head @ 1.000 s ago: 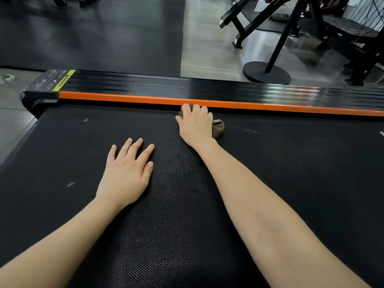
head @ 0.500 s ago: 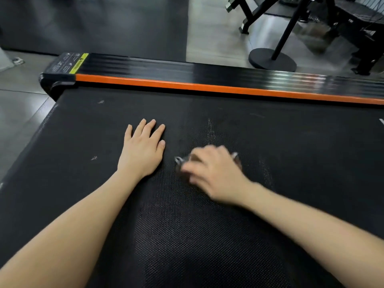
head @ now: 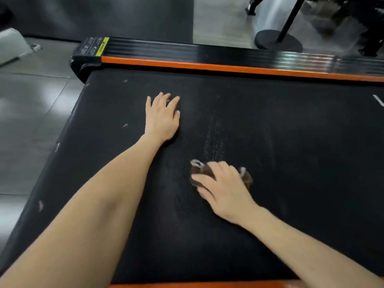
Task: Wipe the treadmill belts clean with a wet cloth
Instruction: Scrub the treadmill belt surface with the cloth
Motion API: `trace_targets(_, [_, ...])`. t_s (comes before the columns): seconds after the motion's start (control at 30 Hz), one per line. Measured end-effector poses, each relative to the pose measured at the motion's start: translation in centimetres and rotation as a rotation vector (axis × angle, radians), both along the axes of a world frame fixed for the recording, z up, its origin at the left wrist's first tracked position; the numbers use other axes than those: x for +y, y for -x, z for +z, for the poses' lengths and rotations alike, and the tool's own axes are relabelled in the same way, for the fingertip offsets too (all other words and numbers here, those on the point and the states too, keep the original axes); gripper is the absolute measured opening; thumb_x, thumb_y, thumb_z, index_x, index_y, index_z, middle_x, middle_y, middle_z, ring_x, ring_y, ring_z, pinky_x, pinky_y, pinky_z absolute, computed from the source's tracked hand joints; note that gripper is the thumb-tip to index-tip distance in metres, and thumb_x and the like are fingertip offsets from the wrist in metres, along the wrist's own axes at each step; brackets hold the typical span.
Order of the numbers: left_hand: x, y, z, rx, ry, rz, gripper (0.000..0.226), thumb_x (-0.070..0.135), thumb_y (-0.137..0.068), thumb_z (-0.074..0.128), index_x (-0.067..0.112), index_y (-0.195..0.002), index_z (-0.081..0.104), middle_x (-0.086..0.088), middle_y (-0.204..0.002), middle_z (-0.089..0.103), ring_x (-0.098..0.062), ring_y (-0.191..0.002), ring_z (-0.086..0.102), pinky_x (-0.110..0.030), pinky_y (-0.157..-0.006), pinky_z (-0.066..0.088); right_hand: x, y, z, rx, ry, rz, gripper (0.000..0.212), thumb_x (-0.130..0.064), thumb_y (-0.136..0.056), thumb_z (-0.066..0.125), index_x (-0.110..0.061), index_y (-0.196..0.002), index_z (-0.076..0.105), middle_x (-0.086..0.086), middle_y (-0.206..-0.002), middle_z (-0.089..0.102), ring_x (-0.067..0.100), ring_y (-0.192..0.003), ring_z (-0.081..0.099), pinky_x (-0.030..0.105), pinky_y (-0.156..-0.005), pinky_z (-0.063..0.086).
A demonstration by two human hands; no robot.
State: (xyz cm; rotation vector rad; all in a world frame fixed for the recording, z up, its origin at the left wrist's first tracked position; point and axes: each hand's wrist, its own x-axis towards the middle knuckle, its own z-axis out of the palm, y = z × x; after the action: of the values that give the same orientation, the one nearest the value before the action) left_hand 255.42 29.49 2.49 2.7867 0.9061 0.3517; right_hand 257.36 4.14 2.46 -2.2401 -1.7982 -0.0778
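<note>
The black treadmill belt (head: 280, 163) fills most of the view, with a faint wet streak running down its middle. My right hand (head: 223, 188) lies over a small brown cloth (head: 247, 178) with pale edges and presses it onto the belt near the centre. Most of the cloth is hidden under the fingers. My left hand (head: 163, 117) rests flat on the belt with fingers spread, up and to the left of the cloth.
An orange strip and a black side rail (head: 207, 53) border the belt on the far side. Another orange edge (head: 187, 285) shows at the bottom. Grey floor tiles (head: 31, 104) lie left. A black round stand base (head: 278, 43) sits beyond the rail.
My right hand has dragged the cloth from the far orange rail back toward me, leaving a damp streak. The left hand has stayed planted on the belt. The camera view shifted.
</note>
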Motion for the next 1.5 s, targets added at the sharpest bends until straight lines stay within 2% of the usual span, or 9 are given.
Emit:
trace_targets(0.23, [-1.3,14.2,1.5,-0.07,-0.008,0.11,0.049,0.033,-0.094,0.035,0.02,-0.14,0.044,-0.016,-0.148,0.036,-0.035,-0.14,0.023,-0.053,-0.114,0.007,-7.2,0.4,0.8,-0.007,-0.003,-0.453,0.044,-0.039,-0.085,0.038,-0.016,-0.108,0.067,0.016,-0.097,0.054,0.038,-0.078,0.052,0.046,-0.064,0.048])
trace_targets(0.43, [-1.6,21.7,0.0,0.124,0.053,0.149,0.06,0.046,-0.092,0.02,0.023,-0.145,0.037,-0.014,-0.153,0.028,-0.038,-0.142,0.015,-0.06,-0.113,0.004,2.9,14.3,1.0,0.15,-0.004,-0.144,0.039,-0.039,-0.084,0.04,-0.023,-0.106,0.068,0.009,-0.099,0.058,0.032,-0.084,0.055,0.042,-0.066,0.046])
trace_targets(0.57, [-2.2,22.5,-1.2,0.192,-0.001,0.015,0.063,0.051,-0.092,0.013,0.026,-0.145,0.035,-0.011,-0.153,0.028,-0.037,-0.142,0.015,-0.061,-0.112,0.002,0.5,12.9,1.2,0.147,0.121,0.02,0.037,-0.035,-0.086,0.045,-0.026,-0.115,0.065,0.008,-0.11,0.056,0.031,-0.093,0.051,0.042,-0.072,0.043])
trace_targets(0.73, [-2.2,22.6,-1.9,0.173,-0.021,-0.004,0.059,0.047,-0.094,0.017,0.024,-0.145,0.036,-0.013,-0.152,0.029,-0.038,-0.141,0.017,-0.062,-0.111,0.004,-9.2,7.4,1.4,0.223,0.131,-0.4,0.034,-0.036,-0.082,0.051,-0.039,-0.114,0.063,0.008,-0.109,0.055,0.035,-0.093,0.051,0.053,-0.077,0.046])
trace_targets(0.83, [-2.3,22.6,-2.1,0.158,-0.009,-0.001,0.051,0.041,-0.099,0.024,0.023,-0.146,0.034,-0.013,-0.154,0.026,-0.037,-0.142,0.013,-0.062,-0.111,0.003,-7.9,9.0,1.1,0.23,0.125,-0.559,0.038,-0.025,-0.073,0.055,-0.028,-0.108,0.067,0.013,-0.106,0.053,0.039,-0.094,0.049,0.055,-0.081,0.044])
trace_targets(1.13, [-1.7,22.8,-2.4,0.154,-0.029,-0.015,0.062,0.05,-0.093,0.013,0.025,-0.145,0.035,-0.013,-0.152,0.031,-0.036,-0.142,0.017,-0.061,-0.111,0.007,0.7,13.4,1.5,0.132,0.111,0.019,0.031,-0.015,-0.077,0.071,-0.018,-0.107,0.064,0.013,-0.108,0.054,0.033,-0.092,0.049,0.044,-0.075,0.04])
trace_targets(1.2, [-1.8,22.8,-2.5,0.151,-0.042,-0.013,0.064,0.051,-0.092,0.011,0.026,-0.145,0.035,-0.012,-0.152,0.03,-0.036,-0.142,0.018,-0.06,-0.111,0.008,0.3,8.9,1.3,0.038,0.097,-0.006,0.027,-0.018,-0.076,0.07,-0.019,-0.102,0.067,0.014,-0.104,0.056,0.035,-0.088,0.052,0.043,-0.074,0.042])
trace_targets(1.37, [-2.0,22.6,-2.5,0.135,-0.04,0.016,0.055,0.048,-0.097,0.02,0.028,-0.145,0.035,-0.01,-0.153,0.03,-0.034,-0.142,0.017,-0.058,-0.113,0.006,1.9,0.7,0.5,0.021,0.033,-0.5,0.024,-0.027,-0.094,0.053,-0.024,-0.116,0.061,0.01,-0.122,0.047,0.032,-0.107,0.044,0.043,-0.09,0.036])
trace_targets(1.5, [-2.2,22.4,-2.2,0.155,-0.048,0.047,0.05,0.044,-0.099,0.027,0.029,-0.146,0.033,-0.007,-0.154,0.028,-0.031,-0.144,0.015,-0.056,-0.114,0.005,2.0,6.1,-0.3,0.05,-0.109,-0.198,0.021,-0.027,-0.085,0.057,-0.021,-0.103,0.067,0.01,-0.101,0.054,0.034,-0.09,0.051,0.042,-0.073,0.039])
